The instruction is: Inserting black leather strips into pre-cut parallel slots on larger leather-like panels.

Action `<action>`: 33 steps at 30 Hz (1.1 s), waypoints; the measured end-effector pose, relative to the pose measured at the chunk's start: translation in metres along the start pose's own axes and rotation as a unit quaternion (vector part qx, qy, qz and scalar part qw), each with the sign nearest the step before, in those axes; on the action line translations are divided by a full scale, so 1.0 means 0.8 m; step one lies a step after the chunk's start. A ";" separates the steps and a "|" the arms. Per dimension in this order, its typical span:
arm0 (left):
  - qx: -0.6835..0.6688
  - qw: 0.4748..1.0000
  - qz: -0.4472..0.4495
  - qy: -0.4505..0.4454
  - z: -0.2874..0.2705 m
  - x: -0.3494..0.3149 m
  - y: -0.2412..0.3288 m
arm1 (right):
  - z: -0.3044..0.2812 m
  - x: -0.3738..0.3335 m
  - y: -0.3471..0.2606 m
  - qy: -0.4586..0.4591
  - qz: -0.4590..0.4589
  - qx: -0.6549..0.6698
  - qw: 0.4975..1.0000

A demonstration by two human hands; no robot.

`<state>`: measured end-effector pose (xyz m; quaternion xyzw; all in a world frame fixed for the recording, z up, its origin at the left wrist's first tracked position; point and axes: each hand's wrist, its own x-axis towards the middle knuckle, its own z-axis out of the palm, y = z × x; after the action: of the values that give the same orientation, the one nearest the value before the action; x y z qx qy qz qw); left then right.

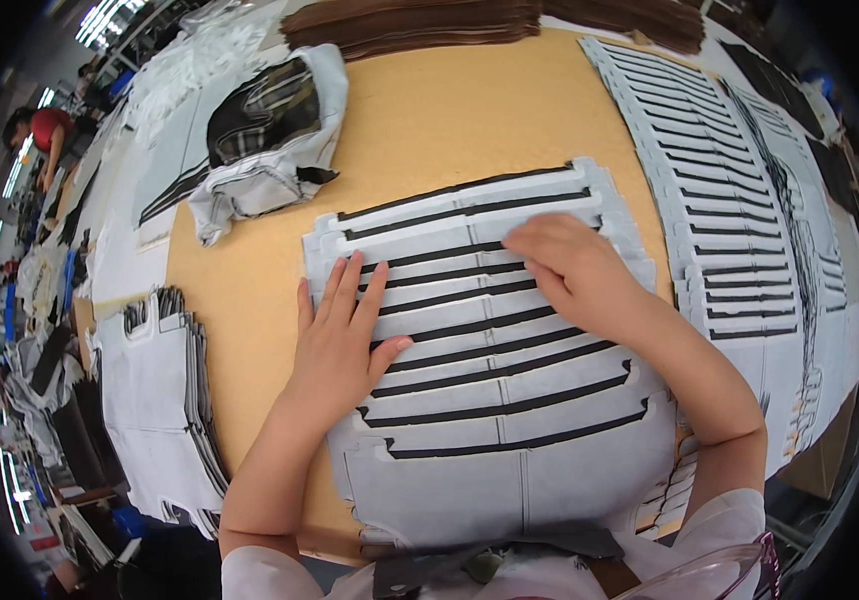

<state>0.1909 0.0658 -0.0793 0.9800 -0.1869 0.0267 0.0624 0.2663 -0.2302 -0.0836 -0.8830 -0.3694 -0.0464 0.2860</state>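
A row of overlapping pale grey fabric panels [449,485] lies in front of me, each with a black strip along its edge. My left hand [334,345] rests flat on their left side, fingers spread over the strips and thumb out to the right. On the upper right part of the row is my right hand [574,268], its fingers bent and held together. Their tips touch a panel by one black strip [429,255]. Whatever they pinch, if anything, is hidden under them.
A stack of cut grey pieces [154,410] stands at left on the tan table [429,110]. Beyond it lies a bundled white cloth with dark plaid [274,140]. Brown sheets [409,25] are piled at the far edge. More black-striped panels [714,190] overlap at right. A person in red [49,130] is far left.
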 end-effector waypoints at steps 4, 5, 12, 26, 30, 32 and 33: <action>-0.016 0.994 -0.049 0.097 0.021 0.007 -0.022 | 0.004 0.075 -0.001 -0.033 0.097 -0.101 0.990; -0.017 0.993 -0.055 0.101 0.020 0.008 -0.027 | 0.005 0.089 -0.002 -0.069 0.144 -0.145 0.976; -0.003 0.993 -0.028 0.115 0.017 0.011 -0.038 | 0.049 0.137 -0.032 -0.124 0.073 -0.084 0.986; -0.011 0.990 -0.011 0.142 0.023 0.015 -0.050 | 0.155 0.155 -0.054 0.106 -0.055 0.028 0.992; -0.063 0.985 -0.025 0.158 0.023 0.027 -0.071 | 0.141 0.145 -0.068 0.071 -0.148 -0.116 0.980; -0.056 0.987 -0.047 0.144 0.018 0.034 -0.073 | 0.136 0.139 -0.064 0.073 -0.123 -0.093 0.985; -0.052 0.987 -0.066 0.134 0.015 0.040 -0.070 | 0.131 0.136 -0.059 0.074 -0.100 -0.075 0.989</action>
<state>0.2418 0.1044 -0.0948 0.9732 -0.1128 0.1441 0.1393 0.2995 -0.0791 -0.1166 -0.8547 -0.4291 -0.1679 0.2391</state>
